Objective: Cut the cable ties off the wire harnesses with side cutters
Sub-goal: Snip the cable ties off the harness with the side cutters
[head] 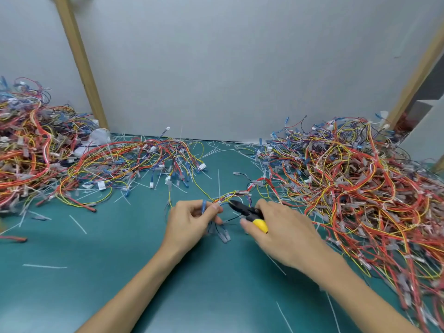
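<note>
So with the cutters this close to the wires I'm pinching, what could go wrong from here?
The side cutters in the right hand point their tip into the thin wires of the harness, so a bite might nick a wire instead of a tie. The left hand pinches that harness, its fingertips close beside the tip; a slip could catch them. The harness seems to trail into the right-hand pile, so tugging may drag others along.

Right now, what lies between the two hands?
In the head view, the black nose of the cutters, held by the right hand, points at the harness pinched by the left hand; clear terminals show below.
</note>
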